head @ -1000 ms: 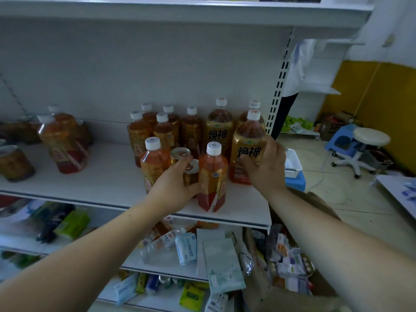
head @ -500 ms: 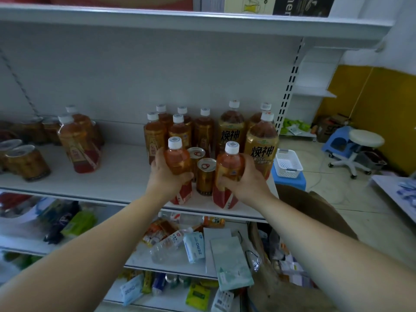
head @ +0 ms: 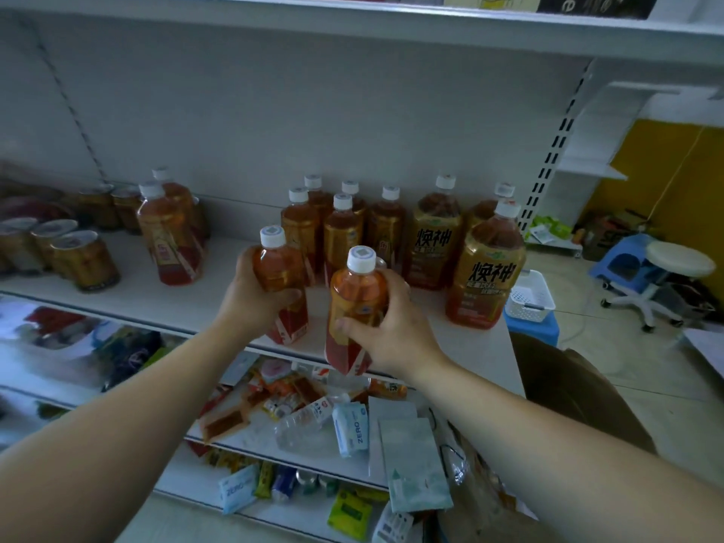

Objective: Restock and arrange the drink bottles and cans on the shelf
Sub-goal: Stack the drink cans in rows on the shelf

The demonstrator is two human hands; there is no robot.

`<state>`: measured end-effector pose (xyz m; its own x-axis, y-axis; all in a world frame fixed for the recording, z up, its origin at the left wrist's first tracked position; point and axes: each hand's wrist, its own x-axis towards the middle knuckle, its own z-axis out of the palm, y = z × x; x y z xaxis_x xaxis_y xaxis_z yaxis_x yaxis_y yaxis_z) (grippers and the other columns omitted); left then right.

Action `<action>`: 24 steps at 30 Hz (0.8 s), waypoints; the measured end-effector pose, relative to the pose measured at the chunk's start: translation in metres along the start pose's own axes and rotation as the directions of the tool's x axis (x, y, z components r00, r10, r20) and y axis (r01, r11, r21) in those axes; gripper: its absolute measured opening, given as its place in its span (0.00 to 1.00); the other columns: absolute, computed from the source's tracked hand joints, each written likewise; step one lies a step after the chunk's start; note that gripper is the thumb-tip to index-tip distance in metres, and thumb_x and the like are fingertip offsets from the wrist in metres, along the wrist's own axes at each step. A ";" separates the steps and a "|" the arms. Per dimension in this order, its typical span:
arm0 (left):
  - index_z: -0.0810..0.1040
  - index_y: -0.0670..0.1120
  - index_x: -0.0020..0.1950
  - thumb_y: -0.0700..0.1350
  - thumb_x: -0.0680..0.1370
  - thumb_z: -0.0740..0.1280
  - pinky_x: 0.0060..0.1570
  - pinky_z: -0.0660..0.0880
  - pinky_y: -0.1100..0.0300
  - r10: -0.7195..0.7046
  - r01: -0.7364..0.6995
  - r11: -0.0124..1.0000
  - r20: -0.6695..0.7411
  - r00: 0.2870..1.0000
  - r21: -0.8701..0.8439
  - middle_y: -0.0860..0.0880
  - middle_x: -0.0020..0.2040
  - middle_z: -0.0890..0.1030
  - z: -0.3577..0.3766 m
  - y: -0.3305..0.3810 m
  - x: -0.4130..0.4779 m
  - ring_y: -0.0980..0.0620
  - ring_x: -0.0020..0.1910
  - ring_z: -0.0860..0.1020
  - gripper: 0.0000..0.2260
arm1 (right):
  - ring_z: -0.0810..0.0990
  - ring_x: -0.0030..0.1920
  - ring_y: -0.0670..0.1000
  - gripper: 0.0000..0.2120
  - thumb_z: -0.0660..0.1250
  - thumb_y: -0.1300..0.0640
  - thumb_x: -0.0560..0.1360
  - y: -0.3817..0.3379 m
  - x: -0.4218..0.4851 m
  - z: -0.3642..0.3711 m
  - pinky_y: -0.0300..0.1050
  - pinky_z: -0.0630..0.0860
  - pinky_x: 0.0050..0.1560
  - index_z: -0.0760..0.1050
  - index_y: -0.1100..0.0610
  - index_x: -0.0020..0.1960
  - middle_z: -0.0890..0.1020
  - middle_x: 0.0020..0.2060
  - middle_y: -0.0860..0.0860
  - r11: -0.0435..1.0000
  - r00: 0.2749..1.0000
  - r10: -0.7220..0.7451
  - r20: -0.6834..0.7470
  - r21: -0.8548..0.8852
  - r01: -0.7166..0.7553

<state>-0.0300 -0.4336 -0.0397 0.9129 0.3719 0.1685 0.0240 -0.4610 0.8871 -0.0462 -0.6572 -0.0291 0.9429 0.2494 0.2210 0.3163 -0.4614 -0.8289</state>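
Observation:
My left hand [head: 250, 303] grips a small orange tea bottle [head: 280, 276] with a white cap at the front edge of the white shelf [head: 164, 303]. My right hand [head: 391, 327] grips a second small orange bottle [head: 354, 303], lifted and held out past the shelf edge. Behind them stand several small brown tea bottles [head: 341, 233] and three large bottles with black characters [head: 484, 276]. Further left stand two more orange bottles [head: 170, 237] and several gold cans [head: 84, 258]. The cans behind my right hand are mostly hidden.
A lower shelf [head: 321, 456] holds snack packets, tissue packs and a clear water bottle. An upper shelf [head: 352, 21] hangs overhead. At right, on the floor: a white basket [head: 529, 297] on a blue stool, a round white stool [head: 679, 260] and a brown cardboard box [head: 580, 393].
Both hands left the cans and the large bottle, closed on the two front small bottles, and have drawn them toward me; the right one is now off the shelf.

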 end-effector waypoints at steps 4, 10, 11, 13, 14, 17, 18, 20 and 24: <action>0.59 0.52 0.70 0.42 0.68 0.76 0.42 0.70 0.61 -0.001 0.001 1.000 0.034 0.999 -0.003 0.58 0.48 0.73 -0.024 -0.017 0.023 0.54 0.48 0.74 0.37 | 0.77 0.53 0.41 0.29 0.75 0.41 0.65 -0.011 0.025 0.039 0.39 0.72 0.51 0.63 0.36 0.60 0.78 0.51 0.36 1.000 1.000 0.018 -0.014 0.024 -0.017; 0.59 0.54 0.69 0.44 0.67 0.77 0.45 0.73 0.58 0.077 -0.080 0.997 0.189 0.979 0.013 0.55 0.50 0.75 -0.038 -0.027 0.052 0.52 0.50 0.76 0.38 | 0.72 0.62 0.49 0.35 0.74 0.42 0.66 -0.017 0.062 0.075 0.44 0.68 0.60 0.65 0.46 0.69 0.72 0.63 0.48 0.994 0.983 0.054 -0.177 -0.083 -0.069; 0.59 0.54 0.69 0.44 0.66 0.77 0.47 0.75 0.56 0.083 -0.084 0.996 0.206 0.975 -0.002 0.55 0.51 0.75 -0.036 -0.026 0.055 0.51 0.50 0.76 0.38 | 0.72 0.63 0.49 0.35 0.74 0.42 0.67 -0.018 0.066 0.076 0.45 0.68 0.61 0.65 0.46 0.69 0.73 0.63 0.47 0.993 0.979 0.057 -0.197 -0.088 -0.075; 0.60 0.54 0.69 0.43 0.66 0.77 0.52 0.75 0.53 0.098 -0.090 0.995 0.233 0.967 -0.045 0.56 0.52 0.75 -0.035 -0.026 0.063 0.51 0.52 0.76 0.38 | 0.72 0.64 0.49 0.34 0.75 0.43 0.67 -0.020 0.076 0.082 0.47 0.69 0.63 0.66 0.46 0.69 0.75 0.62 0.46 0.990 0.970 0.074 -0.233 -0.101 -0.100; 0.60 0.55 0.68 0.43 0.66 0.78 0.53 0.75 0.53 0.104 -0.092 0.994 0.245 0.964 -0.058 0.57 0.52 0.75 -0.034 -0.026 0.066 0.51 0.53 0.76 0.38 | 0.72 0.64 0.50 0.34 0.75 0.43 0.67 -0.020 0.080 0.083 0.49 0.69 0.64 0.66 0.47 0.69 0.75 0.63 0.46 0.987 0.966 0.079 -0.247 -0.119 -0.111; 0.60 0.58 0.66 0.44 0.65 0.78 0.54 0.76 0.50 0.113 -0.091 0.992 0.316 0.942 -0.084 0.58 0.52 0.74 -0.032 -0.024 0.076 0.51 0.54 0.76 0.37 | 0.72 0.65 0.52 0.35 0.74 0.44 0.68 -0.023 0.090 0.087 0.50 0.69 0.65 0.64 0.48 0.70 0.75 0.64 0.48 0.976 0.950 0.114 -0.292 -0.145 -0.162; 0.60 0.58 0.66 0.44 0.64 0.78 0.54 0.77 0.50 0.115 -0.091 0.992 0.341 0.933 -0.085 0.58 0.53 0.75 -0.032 -0.024 0.079 0.51 0.54 0.76 0.38 | 0.72 0.65 0.52 0.36 0.74 0.44 0.68 -0.023 0.091 0.087 0.51 0.69 0.65 0.63 0.49 0.71 0.74 0.65 0.49 0.973 0.946 0.125 -0.299 -0.148 -0.175; 0.59 0.54 0.69 0.44 0.62 0.78 0.54 0.77 0.50 0.129 -0.099 0.990 0.395 0.910 -0.096 0.55 0.54 0.76 -0.033 -0.023 0.084 0.51 0.54 0.77 0.41 | 0.72 0.66 0.53 0.38 0.75 0.44 0.67 -0.024 0.090 0.085 0.51 0.69 0.65 0.61 0.50 0.72 0.74 0.66 0.49 0.968 0.949 0.127 -0.287 -0.174 -0.182; 0.55 0.47 0.74 0.46 0.63 0.78 0.59 0.73 0.44 0.139 -0.093 0.988 0.454 0.880 -0.123 0.47 0.61 0.76 -0.039 -0.019 0.083 0.47 0.60 0.76 0.46 | 0.70 0.66 0.51 0.40 0.75 0.40 0.66 -0.025 0.078 0.073 0.50 0.68 0.65 0.61 0.48 0.72 0.72 0.67 0.49 0.967 0.980 0.090 -0.180 -0.218 -0.129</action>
<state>0.0299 -0.3625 -0.0255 0.9918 -0.1023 0.0767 -0.1110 -0.3908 0.9138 0.0115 -0.5647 -0.0288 0.9709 0.0493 0.2345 0.2072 -0.6645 -0.7180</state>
